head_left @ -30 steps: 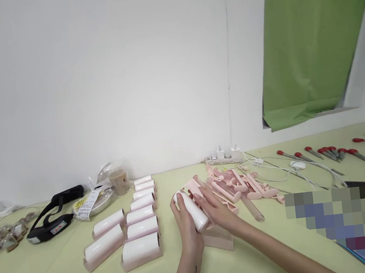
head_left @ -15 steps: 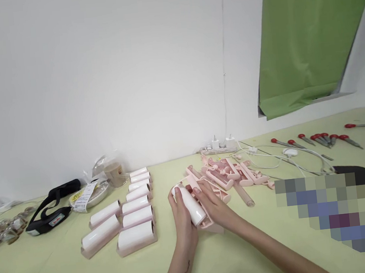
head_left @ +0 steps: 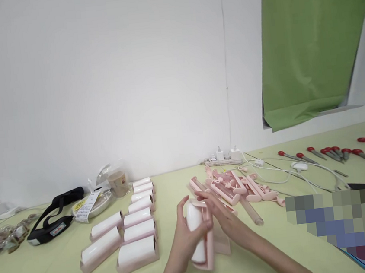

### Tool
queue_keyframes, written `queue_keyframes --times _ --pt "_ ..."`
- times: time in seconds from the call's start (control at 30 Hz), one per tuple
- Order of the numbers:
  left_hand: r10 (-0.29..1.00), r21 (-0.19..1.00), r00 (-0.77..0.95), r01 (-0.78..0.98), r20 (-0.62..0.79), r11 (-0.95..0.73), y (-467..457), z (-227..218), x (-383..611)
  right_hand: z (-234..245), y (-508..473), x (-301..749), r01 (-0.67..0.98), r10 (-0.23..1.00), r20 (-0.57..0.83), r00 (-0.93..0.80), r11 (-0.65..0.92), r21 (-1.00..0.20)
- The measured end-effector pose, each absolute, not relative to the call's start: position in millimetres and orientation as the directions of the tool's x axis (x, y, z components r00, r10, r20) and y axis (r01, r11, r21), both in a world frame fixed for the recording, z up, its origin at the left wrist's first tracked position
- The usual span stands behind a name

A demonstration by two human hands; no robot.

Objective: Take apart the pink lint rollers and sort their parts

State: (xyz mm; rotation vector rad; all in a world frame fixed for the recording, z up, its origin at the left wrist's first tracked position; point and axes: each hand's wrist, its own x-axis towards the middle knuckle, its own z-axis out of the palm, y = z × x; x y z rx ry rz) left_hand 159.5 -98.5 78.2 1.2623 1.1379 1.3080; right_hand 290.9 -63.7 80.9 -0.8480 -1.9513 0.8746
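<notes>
A glossy white roll (head_left: 194, 222), like a lint roller refill, stands nearly upright within a pink plastic frame (head_left: 210, 248). Around the roll and frame wraps my left hand (head_left: 184, 234), its thumb across the front. My right hand (head_left: 218, 211) closes over the frame's top end with bent fingers; its fingertips are partly hidden. Under my right wrist, a pale pink translucent cover (head_left: 222, 242) lies on the table. Just beyond my hands is a heap of pink plastic frames and small parts (head_left: 236, 187), with a clear pink tube (head_left: 251, 211) sticking out.
On the left, several white rolls in pink covers (head_left: 137, 252) form rows. Behind them are a bagged cup (head_left: 118, 183), a labelled package (head_left: 93, 204) and a black strap (head_left: 60, 210). A power strip (head_left: 224, 161), white cables (head_left: 281, 181) and red-ended tools (head_left: 334, 153) lie to the right.
The roll has turned from slanted to nearly upright and now sits within the pink frame. My left thumb has come across its front, and my right hand has moved to the top end.
</notes>
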Motion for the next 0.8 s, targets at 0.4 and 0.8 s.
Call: queue_keyframes --times 0.4,0.8 --pt "0.927 0.784 0.354 0.608 -0.126 -0.125 -125 88 126 108 -74 309 0.395 0.416 0.077 -0.906 0.898 -0.196" --pt "0.957 0.762 0.289 0.617 0.011 -0.196 -130 90 127 126 -76 332 0.534 0.591 0.019 -0.806 0.742 -0.406"
